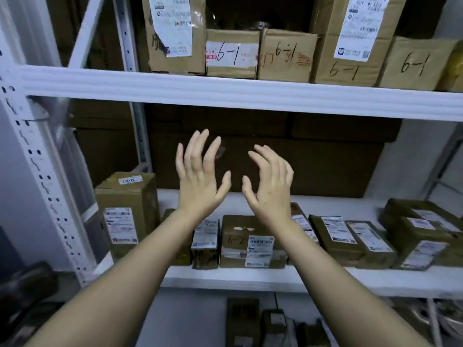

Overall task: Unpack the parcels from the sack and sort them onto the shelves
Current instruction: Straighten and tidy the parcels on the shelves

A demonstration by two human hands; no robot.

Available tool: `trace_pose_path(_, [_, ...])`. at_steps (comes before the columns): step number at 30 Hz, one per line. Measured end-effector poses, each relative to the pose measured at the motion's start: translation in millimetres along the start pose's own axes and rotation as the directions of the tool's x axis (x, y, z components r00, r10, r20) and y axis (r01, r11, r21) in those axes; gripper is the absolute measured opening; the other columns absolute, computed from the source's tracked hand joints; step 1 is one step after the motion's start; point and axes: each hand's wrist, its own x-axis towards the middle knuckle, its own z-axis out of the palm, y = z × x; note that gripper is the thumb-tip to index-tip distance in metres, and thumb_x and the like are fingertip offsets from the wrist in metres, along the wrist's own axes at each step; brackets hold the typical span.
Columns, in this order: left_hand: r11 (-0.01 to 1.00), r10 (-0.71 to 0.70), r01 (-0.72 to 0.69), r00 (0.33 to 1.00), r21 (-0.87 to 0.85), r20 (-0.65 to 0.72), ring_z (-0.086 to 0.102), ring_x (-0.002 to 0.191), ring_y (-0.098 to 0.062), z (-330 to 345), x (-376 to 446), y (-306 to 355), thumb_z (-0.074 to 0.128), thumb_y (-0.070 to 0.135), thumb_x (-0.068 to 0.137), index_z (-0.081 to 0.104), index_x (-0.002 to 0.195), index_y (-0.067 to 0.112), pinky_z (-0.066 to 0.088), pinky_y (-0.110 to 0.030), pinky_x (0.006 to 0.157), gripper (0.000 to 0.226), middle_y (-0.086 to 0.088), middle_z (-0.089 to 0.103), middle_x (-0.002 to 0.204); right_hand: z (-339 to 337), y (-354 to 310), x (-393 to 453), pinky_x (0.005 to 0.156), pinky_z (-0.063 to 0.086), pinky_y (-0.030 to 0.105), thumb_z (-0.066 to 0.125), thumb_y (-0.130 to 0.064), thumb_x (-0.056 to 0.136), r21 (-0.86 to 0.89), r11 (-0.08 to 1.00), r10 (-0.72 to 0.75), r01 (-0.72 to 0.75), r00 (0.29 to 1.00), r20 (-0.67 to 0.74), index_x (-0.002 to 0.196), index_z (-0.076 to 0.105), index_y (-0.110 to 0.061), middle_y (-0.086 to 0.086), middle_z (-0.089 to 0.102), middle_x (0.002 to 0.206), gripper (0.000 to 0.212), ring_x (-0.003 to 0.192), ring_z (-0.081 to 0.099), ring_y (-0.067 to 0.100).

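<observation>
Both my hands are raised in front of the middle shelf [250, 274], empty. My left hand [199, 175] has its fingers spread and straight. My right hand [269, 181] has its fingers loosely bent, palm turned toward the left hand. Below them a row of brown parcels stands along the shelf's front edge; the one under my hands, a box marked 6-2 [250, 242], carries a white label. A tall carton [126, 211] stands at the row's left end. No sack is in view.
The upper shelf [225, 90] holds several cartons marked 6-1 [231, 53]. Large dark cartons [313, 164] fill the back of the middle shelf. A white perforated upright [37, 171] stands at the left. More parcels [273, 324] lie on the level below.
</observation>
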Motion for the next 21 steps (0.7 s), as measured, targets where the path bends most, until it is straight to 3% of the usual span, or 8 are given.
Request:
trace_pose_path(4, [0.999, 0.027, -0.03, 0.977, 0.012, 0.211, 0.018, 0.144, -0.029, 18, -53, 5, 0.048, 0.04, 0.086, 0.026, 0.144, 0.012, 0.01, -0.054, 0.117, 0.068, -0.014, 0.021, 0.152, 7, 9, -60, 0.111, 0.024, 0.038, 0.054, -0.033, 0.087, -0.108, 0.991, 0.101, -0.078, 0.967, 0.233, 0.136, 0.044, -0.017, 0.003, 0.044, 0.143, 0.052, 0.137, 0.035, 0.018])
trace_pose_path(8, [0.993, 0.1, -0.114, 0.919, 0.016, 0.38, 0.024, 0.142, -0.029, 33, -93, 3, 0.045, 0.043, 0.085, 0.028, 0.144, 0.013, 0.019, -0.056, 0.113, 0.068, -0.016, 0.03, 0.151, 21, 15, -101, 0.107, 0.037, 0.049, 0.07, -0.036, 0.073, -0.248, 0.969, 0.134, -0.005, 0.851, 0.508, 0.137, 0.049, -0.016, 0.004, 0.049, 0.142, 0.07, 0.134, 0.043, 0.023])
trace_pose_path(12, [0.982, 0.047, -0.141, 0.828, 0.127, 0.559, 0.029, 0.141, -0.031, 50, -117, -5, 0.056, 0.053, 0.078, 0.034, 0.146, 0.013, 0.017, -0.056, 0.112, 0.081, -0.016, 0.039, 0.149, 36, 38, -115, 0.116, 0.009, 0.054, 0.057, -0.042, 0.086, -0.36, 0.932, 0.248, 0.048, 0.64, 0.727, 0.154, 0.009, -0.022, 0.003, 0.013, 0.16, 0.086, 0.148, 0.006, 0.025])
trace_pose_path(14, [0.974, -0.055, -0.107, 0.747, 0.202, 0.662, 0.024, 0.144, -0.032, 59, -125, -12, 0.063, 0.058, 0.073, 0.03, 0.15, 0.015, 0.014, -0.059, 0.113, 0.094, -0.014, 0.032, 0.154, 42, 48, -117, 0.115, 0.002, 0.057, 0.055, -0.044, 0.09, -0.395, 0.917, 0.299, 0.053, 0.564, 0.77, 0.153, -0.004, -0.026, 0.001, -0.001, 0.162, 0.089, 0.148, -0.005, 0.027])
trace_pose_path(18, [0.923, -0.277, -0.089, 0.524, 0.375, 0.805, -0.013, 0.147, -0.032, 78, -140, -32, 0.045, 0.071, 0.079, -0.016, 0.151, 0.024, -0.009, -0.062, 0.111, 0.105, -0.007, -0.011, 0.161, 51, 61, -120, 0.114, 0.003, 0.06, 0.058, -0.047, 0.089, -0.417, 0.907, 0.334, 0.063, 0.498, 0.8, 0.152, -0.009, -0.029, 0.001, -0.004, 0.162, 0.094, 0.148, -0.007, 0.03])
trace_pose_path(21, [0.918, -0.356, -0.015, 0.406, 0.395, 0.842, -0.015, 0.145, -0.036, 87, -148, -45, 0.047, 0.073, 0.078, -0.018, 0.15, 0.028, -0.006, -0.063, 0.111, 0.107, -0.007, -0.019, 0.159, 59, 64, -125, 0.114, 0.006, 0.06, 0.058, -0.045, 0.089, -0.427, 0.902, 0.349, 0.059, 0.484, 0.802, 0.152, -0.01, -0.031, 0.0, -0.003, 0.162, 0.094, 0.148, -0.006, 0.03])
